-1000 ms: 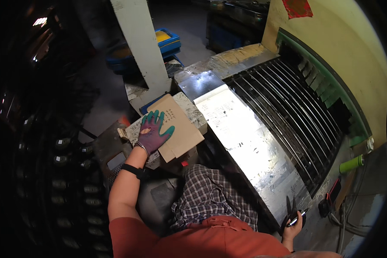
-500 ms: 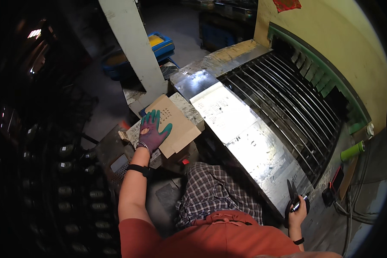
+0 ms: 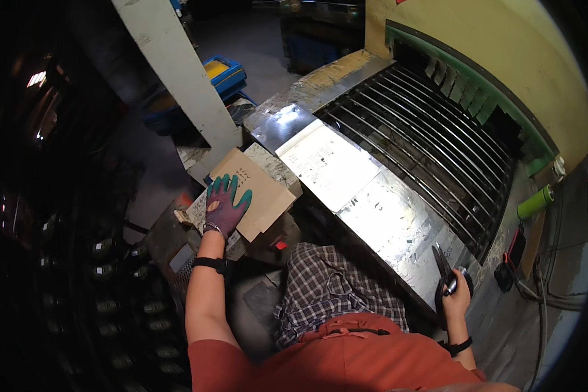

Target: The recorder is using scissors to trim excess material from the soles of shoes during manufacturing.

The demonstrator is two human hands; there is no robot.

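Observation:
My left hand (image 3: pixel 225 206), in a purple glove with green fingertips, lies flat with fingers spread on a piece of brown cardboard (image 3: pixel 268 193). The cardboard carries small dark handwriting and rests on a worn stand (image 3: pixel 276 162). At the lower right, my bare right hand (image 3: pixel 459 302) is closed round the black handles of a pair of scissors (image 3: pixel 443 264). Their dark blades point away from me, over the shiny metal ledge (image 3: pixel 398 225). A small silvery, pen-like item (image 3: pixel 452 287) shows in the same grip; its kind is unclear.
An open notebook (image 3: pixel 330 163) lies on the ledge beside a bed of metal rollers (image 3: pixel 424 130). Green strips (image 3: pixel 464 91) hang at the machine opening. A green bottle (image 3: pixel 536 202) and cables (image 3: pixel 539 294) are at the right. A pale post (image 3: pixel 176 72) rises behind the cardboard.
The whole view has shifted slightly. My left hand stays flat on the cardboard. My right hand still grips the scissors, whose blades now look closer together.

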